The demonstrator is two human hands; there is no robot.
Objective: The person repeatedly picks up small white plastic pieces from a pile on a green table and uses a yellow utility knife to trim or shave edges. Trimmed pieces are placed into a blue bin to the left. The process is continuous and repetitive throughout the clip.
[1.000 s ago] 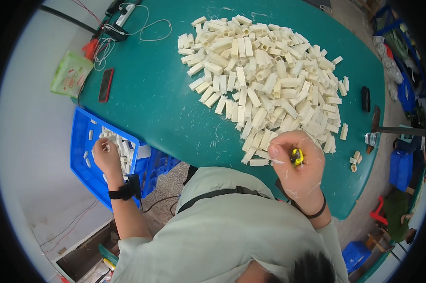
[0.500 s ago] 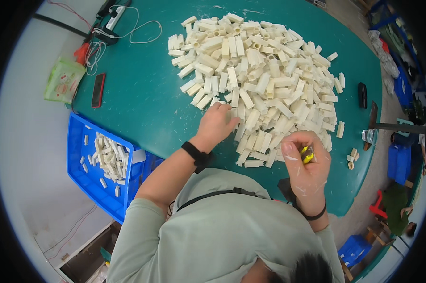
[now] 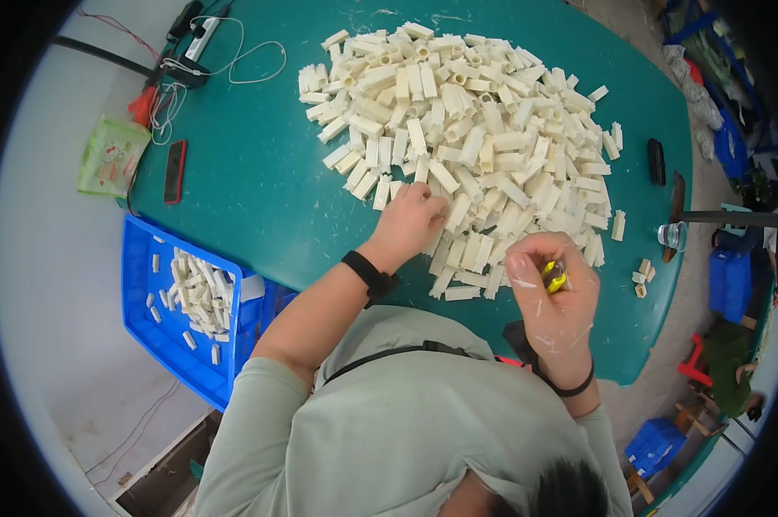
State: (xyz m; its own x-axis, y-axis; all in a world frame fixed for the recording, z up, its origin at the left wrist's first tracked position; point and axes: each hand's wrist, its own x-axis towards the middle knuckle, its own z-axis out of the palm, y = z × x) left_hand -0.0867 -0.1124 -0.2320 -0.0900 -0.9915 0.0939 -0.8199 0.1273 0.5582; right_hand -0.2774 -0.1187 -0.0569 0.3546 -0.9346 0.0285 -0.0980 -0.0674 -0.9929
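Observation:
A big heap of cream plastic block pieces [image 3: 484, 138] covers the middle of the round green table [image 3: 251, 181]. My left hand [image 3: 410, 220] rests on the near edge of the heap, fingers curled over a piece there; whether it grips one I cannot tell. My right hand [image 3: 553, 289] is closed around a small yellow-handled tool [image 3: 554, 277], held just off the heap's near right edge. A black band sits on my left wrist.
A blue crate [image 3: 169, 345] with several cream pieces stands below the table's left edge. On the table: a dark phone [image 3: 174, 171], a green packet [image 3: 112, 157], a power strip with cables [image 3: 201, 39], a black object [image 3: 656, 161]. Blue stools at the right.
My left hand came up from the blue crate to the near edge of the heap. The right hand stayed put with the yellow tool.

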